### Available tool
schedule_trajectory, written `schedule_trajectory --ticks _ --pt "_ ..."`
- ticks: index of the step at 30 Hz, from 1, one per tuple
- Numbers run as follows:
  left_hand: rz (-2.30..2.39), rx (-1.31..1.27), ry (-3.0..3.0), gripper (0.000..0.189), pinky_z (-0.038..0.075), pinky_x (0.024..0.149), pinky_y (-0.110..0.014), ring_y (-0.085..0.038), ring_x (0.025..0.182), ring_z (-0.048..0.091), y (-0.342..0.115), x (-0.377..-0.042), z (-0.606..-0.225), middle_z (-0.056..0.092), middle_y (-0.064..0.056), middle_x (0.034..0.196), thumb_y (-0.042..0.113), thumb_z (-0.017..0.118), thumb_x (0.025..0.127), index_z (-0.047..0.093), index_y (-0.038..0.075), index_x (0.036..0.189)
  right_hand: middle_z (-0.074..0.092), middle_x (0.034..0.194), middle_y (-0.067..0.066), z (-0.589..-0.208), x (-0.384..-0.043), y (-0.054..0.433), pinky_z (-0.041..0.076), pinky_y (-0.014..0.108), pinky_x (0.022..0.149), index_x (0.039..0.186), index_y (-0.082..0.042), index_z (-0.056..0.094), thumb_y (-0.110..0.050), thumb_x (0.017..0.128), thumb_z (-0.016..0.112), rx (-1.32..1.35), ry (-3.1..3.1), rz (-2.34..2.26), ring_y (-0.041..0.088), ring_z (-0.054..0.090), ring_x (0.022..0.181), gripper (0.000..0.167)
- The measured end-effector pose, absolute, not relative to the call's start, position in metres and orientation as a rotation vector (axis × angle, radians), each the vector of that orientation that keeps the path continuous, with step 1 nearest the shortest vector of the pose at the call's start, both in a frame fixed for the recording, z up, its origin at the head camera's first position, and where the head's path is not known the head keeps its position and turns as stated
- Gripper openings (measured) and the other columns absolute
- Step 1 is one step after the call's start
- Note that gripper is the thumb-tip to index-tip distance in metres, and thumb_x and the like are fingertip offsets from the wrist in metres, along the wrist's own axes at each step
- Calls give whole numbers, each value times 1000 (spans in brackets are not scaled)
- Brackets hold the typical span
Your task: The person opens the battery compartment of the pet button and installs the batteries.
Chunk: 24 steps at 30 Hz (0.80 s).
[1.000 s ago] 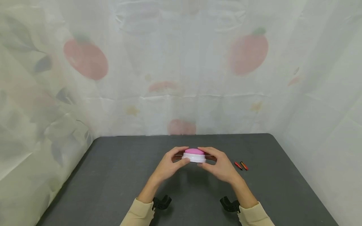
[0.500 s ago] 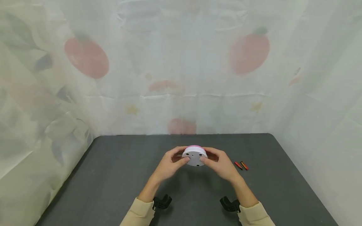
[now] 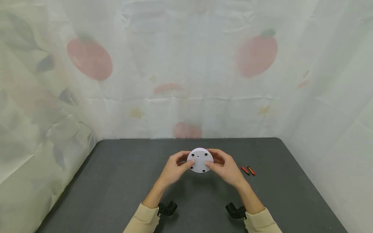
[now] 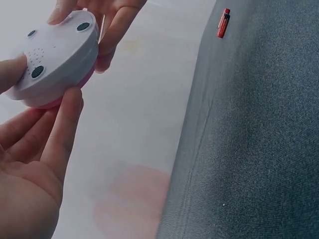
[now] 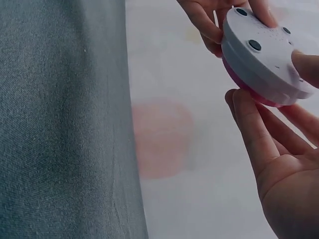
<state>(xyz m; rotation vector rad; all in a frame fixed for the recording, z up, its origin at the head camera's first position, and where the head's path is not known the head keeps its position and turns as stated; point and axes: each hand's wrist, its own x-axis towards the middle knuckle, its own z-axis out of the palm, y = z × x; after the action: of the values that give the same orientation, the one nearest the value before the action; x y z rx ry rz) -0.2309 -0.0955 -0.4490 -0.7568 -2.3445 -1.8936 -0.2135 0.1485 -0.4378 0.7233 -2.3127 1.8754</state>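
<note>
A round white push button with a pink top is held up above the table between both hands, its underside facing the head camera. Dark round pads and a patch of small holes show on that underside. My left hand grips its left side, thumb on the underside near the holes. The right hand grips the opposite side, its thumb also pressing the underside. Fingers of both hands curl behind against the rim and the pink side, which is mostly hidden from the head view.
Two small red-and-black batteries lie on the dark grey table, right of the right hand. A pale curtain with fruit prints hangs behind the table's far edge and along both sides. Black wrist mounts sit on both forearms.
The push button has been tipped from pink side up until its white underside faces the head camera. Both thumbs now lie on that underside. The batteries have stayed put.
</note>
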Motion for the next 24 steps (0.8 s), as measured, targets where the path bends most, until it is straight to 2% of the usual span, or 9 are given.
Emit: schedule_trajectory --ticks 4,8,13,20,24 --pt "-1867 -745 -2370 34 54 89 -32 -31 108 65 -94 -230 -448 68 -11 115 17 71 97 66 6 129 65 124 17 -439 -214 149 56 29 85 137 -6 59 -13 96 72 712 -2300 1880 26 68 108 44" --pt "-1869 -801 -2371 41 55 89 -38 -31 110 63 -92 -227 -446 67 -8 119 18 71 98 61 9 137 66 120 18 -439 -214 150 56 29 82 134 -3 61 -14 97 70 674 -2303 1889 23 69 103 40" --pt "-1829 -915 -2358 61 53 93 -45 -29 117 60 -91 -225 -445 62 -4 129 16 73 96 48 18 150 68 116 17 -439 -216 150 56 29 80 131 0 63 -16 99 68 609 -2323 1933 19 69 96 36" --pt "-1769 -1050 -2407 99 50 97 -43 -21 120 58 -89 -220 -443 48 -1 147 20 87 83 26 29 161 71 104 16 -439 -218 149 58 39 77 128 5 63 -22 101 64 556 -2349 2100 20 69 86 38" --pt "-1769 -1042 -2482 114 49 96 -38 -18 122 55 -87 -217 -443 43 2 150 25 93 75 19 34 161 70 103 14 -440 -218 148 58 37 75 128 6 63 -24 103 62 572 -2379 2147 20 69 85 39"
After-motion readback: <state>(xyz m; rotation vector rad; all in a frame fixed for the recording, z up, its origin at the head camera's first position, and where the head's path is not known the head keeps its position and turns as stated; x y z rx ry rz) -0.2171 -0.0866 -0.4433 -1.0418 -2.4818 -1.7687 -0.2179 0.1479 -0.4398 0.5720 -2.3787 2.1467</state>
